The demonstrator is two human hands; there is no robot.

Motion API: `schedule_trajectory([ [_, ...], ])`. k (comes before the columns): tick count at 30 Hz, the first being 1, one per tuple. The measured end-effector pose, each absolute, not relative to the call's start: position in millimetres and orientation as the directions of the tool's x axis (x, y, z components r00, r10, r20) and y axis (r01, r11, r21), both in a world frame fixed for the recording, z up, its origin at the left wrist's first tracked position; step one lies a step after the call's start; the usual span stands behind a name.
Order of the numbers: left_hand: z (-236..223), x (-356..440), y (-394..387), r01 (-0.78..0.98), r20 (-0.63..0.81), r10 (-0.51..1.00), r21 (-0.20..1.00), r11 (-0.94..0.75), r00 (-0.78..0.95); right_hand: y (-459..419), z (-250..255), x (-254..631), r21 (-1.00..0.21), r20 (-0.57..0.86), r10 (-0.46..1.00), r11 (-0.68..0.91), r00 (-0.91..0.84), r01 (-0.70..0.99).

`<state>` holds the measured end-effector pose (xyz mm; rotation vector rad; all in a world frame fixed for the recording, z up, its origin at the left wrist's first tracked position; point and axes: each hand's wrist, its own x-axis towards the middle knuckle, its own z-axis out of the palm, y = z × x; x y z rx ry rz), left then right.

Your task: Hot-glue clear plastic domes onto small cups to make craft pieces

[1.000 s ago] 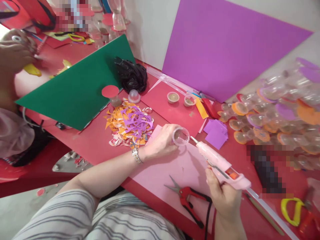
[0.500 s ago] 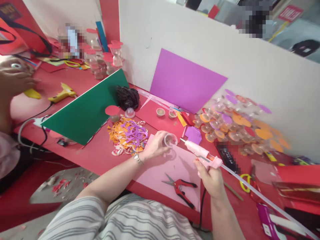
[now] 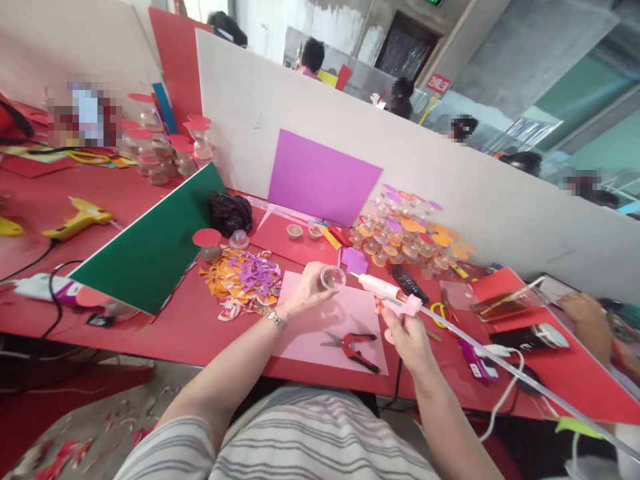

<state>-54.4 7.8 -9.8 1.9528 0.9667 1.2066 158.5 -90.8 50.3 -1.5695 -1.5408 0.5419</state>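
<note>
Between the fingers of my left hand (image 3: pixel 309 288) is a small clear plastic cup (image 3: pixel 333 279), tilted with its round rim toward me. My right hand (image 3: pixel 407 340) is wrapped round the handle of a pink and white hot glue gun (image 3: pixel 385 288), a long clear glue stick (image 3: pixel 493 358) trailing out of its back. The nozzle points at the cup, a short gap apart. Below both hands, red-handled pruning shears (image 3: pixel 357 348) lie with blades apart on a pink sheet (image 3: pixel 300 343). Left of my left hand is a heap of orange, purple and white paper scraps (image 3: pixel 245 280).
Many clear cups with coloured paper discs (image 3: pixel 410 233) cluster at the back right. A green board (image 3: pixel 150 240) stands on the left, a yellow glue gun (image 3: pixel 80 220) beyond it. A black bag (image 3: pixel 230 213) and a purple sheet (image 3: pixel 320 177) are behind. Another person's arm (image 3: pixel 587 323) shows at right.
My view has tilted up and turned right, showing people beyond the partition. Both hands keep hold of the cup and the glue gun, still close together.
</note>
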Motion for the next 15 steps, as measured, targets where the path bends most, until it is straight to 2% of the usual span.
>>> schedule_trajectory([
  [15, -6.6, -57.5, 4.7, 0.242, 0.48, 0.813, 0.789, -0.564, 0.328, -95.4, 48.7, 152.7, -0.832, 0.163, 0.973, 0.047, 0.162, 0.553],
])
